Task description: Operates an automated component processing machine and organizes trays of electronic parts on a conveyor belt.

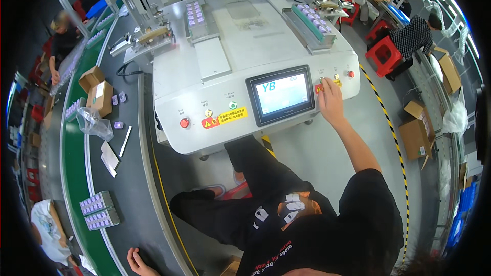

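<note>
- The right hand (330,103) reaches up to the machine's (240,51) front panel, fingers loosely spread, fingertips at the small white button (321,79) just right of the screen (284,94); it pinches nothing.
- A yellow button (336,76) and a red button (351,73) sit further right on the same panel, apart from the fingers.
- The left hand (139,264) rests low on the dark bench (128,174), fingers relaxed and open, holding nothing; two trays (98,210) of purple parts lie near it.
- On the machine deck, a right fixture (313,22) and a left fixture (196,16) both carry purple parts.
- The step in hand looks like operating the panel controls, likely a button press with the fixtures loaded.
- The next move calls for a short, firm push on that one button, keeping clear of the red one.
- Other people work along the green conveyor (71,163).
</note>
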The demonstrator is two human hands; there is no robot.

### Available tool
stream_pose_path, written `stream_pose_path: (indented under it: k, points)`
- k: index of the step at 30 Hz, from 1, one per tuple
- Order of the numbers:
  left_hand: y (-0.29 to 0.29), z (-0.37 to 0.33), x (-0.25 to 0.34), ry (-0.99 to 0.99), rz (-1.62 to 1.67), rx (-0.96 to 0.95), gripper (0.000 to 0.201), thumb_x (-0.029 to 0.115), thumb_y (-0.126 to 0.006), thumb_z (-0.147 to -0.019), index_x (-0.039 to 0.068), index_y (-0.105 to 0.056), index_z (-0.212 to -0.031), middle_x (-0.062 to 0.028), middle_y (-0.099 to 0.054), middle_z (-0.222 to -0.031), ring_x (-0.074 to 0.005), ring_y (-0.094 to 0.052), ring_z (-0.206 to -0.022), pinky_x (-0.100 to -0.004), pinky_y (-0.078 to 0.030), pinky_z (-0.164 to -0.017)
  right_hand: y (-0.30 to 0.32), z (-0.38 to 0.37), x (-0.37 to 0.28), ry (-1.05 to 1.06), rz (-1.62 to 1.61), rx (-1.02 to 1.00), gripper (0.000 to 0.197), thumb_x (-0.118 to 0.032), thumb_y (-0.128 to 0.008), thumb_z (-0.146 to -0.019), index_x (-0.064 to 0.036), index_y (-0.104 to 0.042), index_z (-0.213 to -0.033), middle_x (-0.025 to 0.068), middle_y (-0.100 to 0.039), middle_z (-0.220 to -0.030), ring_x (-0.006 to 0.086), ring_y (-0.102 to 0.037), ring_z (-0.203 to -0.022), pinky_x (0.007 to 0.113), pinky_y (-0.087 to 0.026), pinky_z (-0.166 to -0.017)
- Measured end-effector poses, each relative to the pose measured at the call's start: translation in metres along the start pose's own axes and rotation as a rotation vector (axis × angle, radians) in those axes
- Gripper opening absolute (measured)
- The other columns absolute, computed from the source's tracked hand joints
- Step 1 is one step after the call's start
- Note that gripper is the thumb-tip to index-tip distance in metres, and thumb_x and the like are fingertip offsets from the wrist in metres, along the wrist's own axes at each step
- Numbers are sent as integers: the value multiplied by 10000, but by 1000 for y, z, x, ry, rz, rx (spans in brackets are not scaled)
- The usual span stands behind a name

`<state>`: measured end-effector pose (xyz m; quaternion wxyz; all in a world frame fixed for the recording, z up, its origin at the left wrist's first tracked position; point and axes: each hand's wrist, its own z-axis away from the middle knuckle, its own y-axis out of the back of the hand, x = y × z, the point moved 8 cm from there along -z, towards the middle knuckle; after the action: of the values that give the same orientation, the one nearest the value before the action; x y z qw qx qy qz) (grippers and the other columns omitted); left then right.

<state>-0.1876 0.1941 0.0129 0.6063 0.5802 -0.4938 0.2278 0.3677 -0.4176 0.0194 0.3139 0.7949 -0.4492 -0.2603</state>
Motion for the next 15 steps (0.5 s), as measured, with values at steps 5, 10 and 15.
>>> stream_pose_path:
  k: [5, 10, 15]
  points:
    - [-5, 4, 9, -6, 73, 18, 202, 79, -603, -866, -54, -641, -1013, -128, -670, -923, -185, -623, -813, -268, -517, -709, -8, 13, 8, -33, -65, 70, 419, -78, -539, -856, 34, -473, -1254, 208, -482, -1298, 364, -475, -1162, 440, -351, -999]
    - [-4, -4, -1, -3, 11, 1, 206, 91, -615, -869, -44, -643, -1021, -116, -671, -941, -189, -620, -814, -276, -518, -719, -18, 31, 9, -90, -8, 159, 412, -80, -451, -911, 36, -418, -1304, 212, -420, -1381, 358, -390, -1273, 493, -229, -1086]
    - [-11, -30, -15, 9, 17, -56, 203, 137, -555, -933, -41, -618, -1008, -76, -626, -901, -146, -578, -824, -267, -462, -787, -32, 32, 4, -116, -43, 136, 423, -80, -436, -917, 29, -401, -1323, 208, -401, -1398, 358, -355, -1310, 513, -197, -1100]
